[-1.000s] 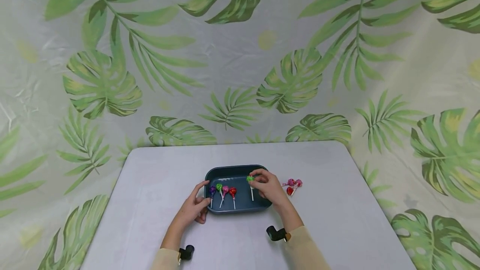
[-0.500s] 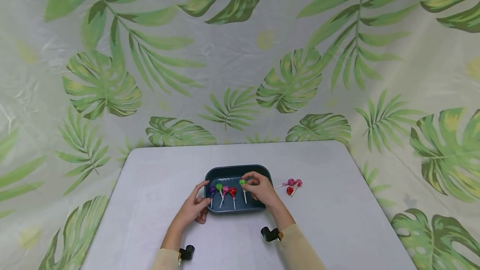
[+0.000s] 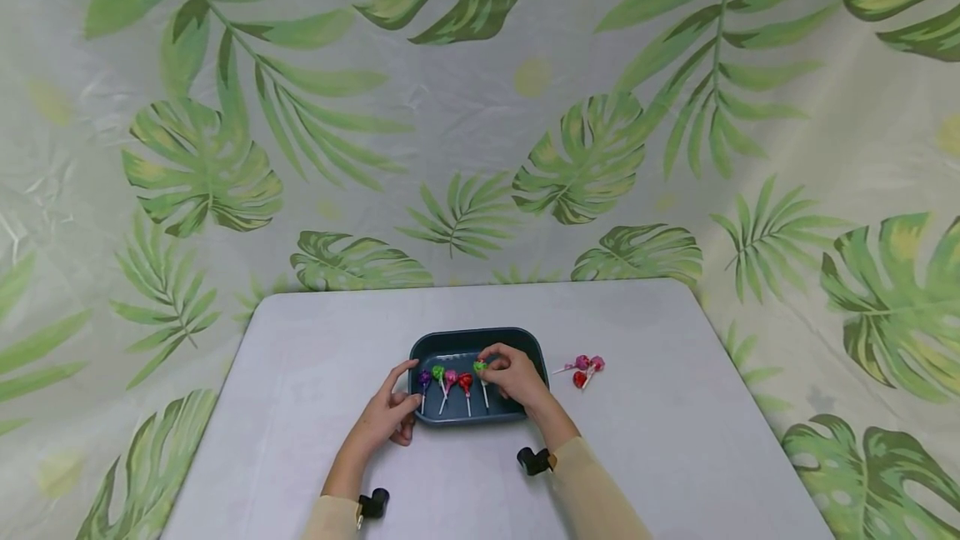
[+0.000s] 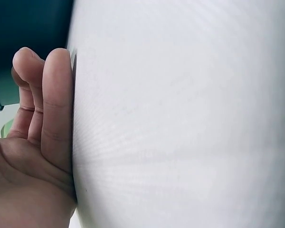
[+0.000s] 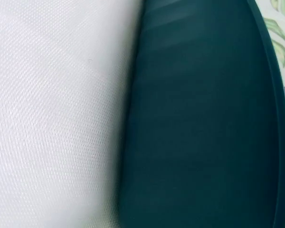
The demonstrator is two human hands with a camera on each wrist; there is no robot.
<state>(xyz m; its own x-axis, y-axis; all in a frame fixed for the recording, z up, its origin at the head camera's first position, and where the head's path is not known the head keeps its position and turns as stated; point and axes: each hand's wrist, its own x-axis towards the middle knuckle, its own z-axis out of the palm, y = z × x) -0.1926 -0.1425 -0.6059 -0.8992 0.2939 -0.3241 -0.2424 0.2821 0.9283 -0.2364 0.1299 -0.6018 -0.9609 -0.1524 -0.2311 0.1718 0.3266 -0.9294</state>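
My right hand point(image 3: 512, 374) pinches a lollipop with a green and red wrapper point(image 3: 480, 366) by its head, inside the dark blue tray point(image 3: 450, 341). Its white stick points toward the near rim. To its left, a purple lollipop point(image 3: 425, 378), a green one point(image 3: 438, 372), a pink one point(image 3: 451, 377) and a red one point(image 3: 466, 381) lie in a row, sticks toward me. My left hand point(image 3: 387, 415) holds the tray's left end, thumb at the rim. The left wrist view shows its other fingers point(image 4: 56, 104) along the table beside the tray.
Right of the tray, a small group of pink and red lollipops point(image 3: 582, 363) lies on the white table point(image 3: 637, 440). A leaf-patterned cloth point(image 3: 480, 148) hangs behind the table. The tray's outer wall point(image 5: 204, 118) fills much of the right wrist view.
My right hand has moved left within the tray, carrying the green and red lollipop toward the red one in the row. The left hand and the tray have stayed in place.
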